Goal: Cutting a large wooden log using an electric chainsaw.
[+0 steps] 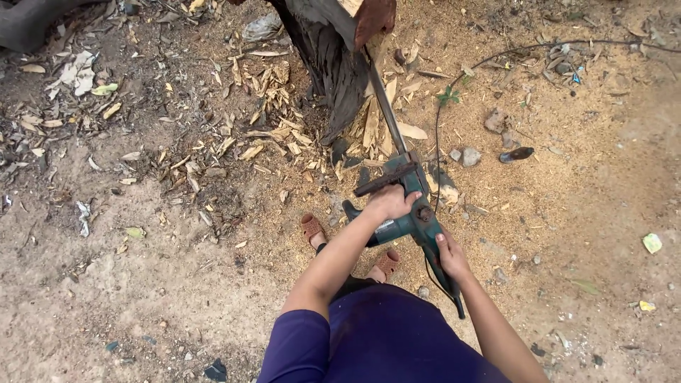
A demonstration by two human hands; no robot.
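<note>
A green electric chainsaw (413, 206) points away from me, its long bar (386, 106) reaching up into a dark, charred log (333, 57) with a reddish cut end. My left hand (390, 202) grips the front handle on top of the saw body. My right hand (450, 255) holds the rear handle, lower and to the right. A black power cord (437, 142) runs from the saw back across the ground. My feet in brown sandals (312, 228) stand just behind the saw.
Sawdust and pale wood chips (273, 120) cover the sandy ground around the log. Stones (469, 156) and a dark scrap lie to the right. Dry leaves and litter (78, 74) are scattered at the upper left.
</note>
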